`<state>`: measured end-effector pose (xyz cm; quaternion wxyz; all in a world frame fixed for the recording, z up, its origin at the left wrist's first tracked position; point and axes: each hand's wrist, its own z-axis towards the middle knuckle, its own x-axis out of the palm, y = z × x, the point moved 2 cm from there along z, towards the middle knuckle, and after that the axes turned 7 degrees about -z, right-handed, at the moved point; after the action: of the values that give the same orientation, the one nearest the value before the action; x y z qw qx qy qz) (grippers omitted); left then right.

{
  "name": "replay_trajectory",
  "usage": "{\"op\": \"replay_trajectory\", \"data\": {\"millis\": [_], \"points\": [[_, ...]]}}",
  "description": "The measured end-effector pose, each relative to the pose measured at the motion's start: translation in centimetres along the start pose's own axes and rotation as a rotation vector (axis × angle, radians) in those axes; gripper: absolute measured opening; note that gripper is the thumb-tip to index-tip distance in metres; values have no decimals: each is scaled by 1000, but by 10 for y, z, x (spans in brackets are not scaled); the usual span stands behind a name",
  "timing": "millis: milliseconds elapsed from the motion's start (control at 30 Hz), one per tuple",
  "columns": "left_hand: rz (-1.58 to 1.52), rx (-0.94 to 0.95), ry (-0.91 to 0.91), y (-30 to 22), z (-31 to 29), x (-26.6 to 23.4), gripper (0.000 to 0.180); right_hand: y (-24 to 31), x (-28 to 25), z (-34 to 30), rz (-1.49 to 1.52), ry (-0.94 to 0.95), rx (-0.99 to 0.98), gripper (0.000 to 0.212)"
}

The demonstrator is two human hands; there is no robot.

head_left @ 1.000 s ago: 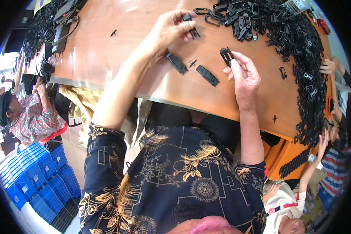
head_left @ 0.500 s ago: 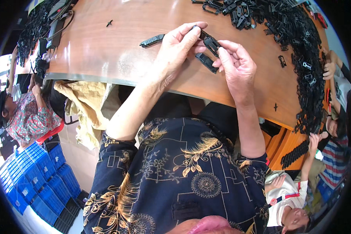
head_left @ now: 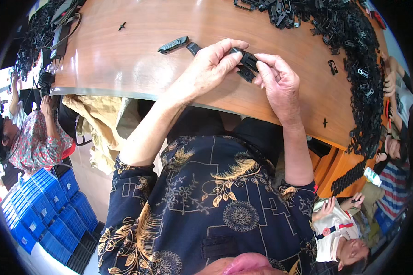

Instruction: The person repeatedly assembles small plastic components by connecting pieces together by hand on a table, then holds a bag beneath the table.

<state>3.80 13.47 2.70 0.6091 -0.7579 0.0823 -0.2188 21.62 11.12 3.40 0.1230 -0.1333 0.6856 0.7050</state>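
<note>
My left hand (head_left: 211, 66) and my right hand (head_left: 277, 85) are held together over the wooden table. Fingers and thumbs of both pinch one slim black plastic part (head_left: 248, 60), tilted down to the right. Close beneath it is a second black part (head_left: 246, 74), half covered by my fingers. Beyond my left hand lies an elongated ribbed black piece (head_left: 173, 44). Another short black piece (head_left: 193, 48) shows right beside that hand, partly covered. What the fingertips do on the held part is too small to make out.
Heaped black parts (head_left: 344, 36) run along the table's (head_left: 137, 59) right side. Small black cross-shaped pieces (head_left: 122, 26) lie far left and near the right edge. Blue crates (head_left: 46, 201) stand lower left. Other people sit at both sides; cloth (head_left: 98, 123) hangs below the edge.
Both hands stay on the held part, which now sits slightly lower and flatter. A short black piece has come into sight beside my left hand. The view has shifted a little.
</note>
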Motion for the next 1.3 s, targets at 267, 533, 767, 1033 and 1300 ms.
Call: {"op": "replay_trajectory", "data": {"millis": [267,533,767,1033,1300], "points": [[152,79,59,1,-2,12,49,12,0,-7,-153,32,-120,13],[-216,100,-111,7,-5,20,64,-5,-6,0,658,237,140,28],[-319,102,-119,9,-12,16,73,-13,5,1,756,330,231,27],[-73,103,-125,-16,-20,3,19,-5,-2,-2,498,322,212,29],[949,114,-439,-27,-33,-115,26,-5,-9,0,-858,80,-636,75]]}}
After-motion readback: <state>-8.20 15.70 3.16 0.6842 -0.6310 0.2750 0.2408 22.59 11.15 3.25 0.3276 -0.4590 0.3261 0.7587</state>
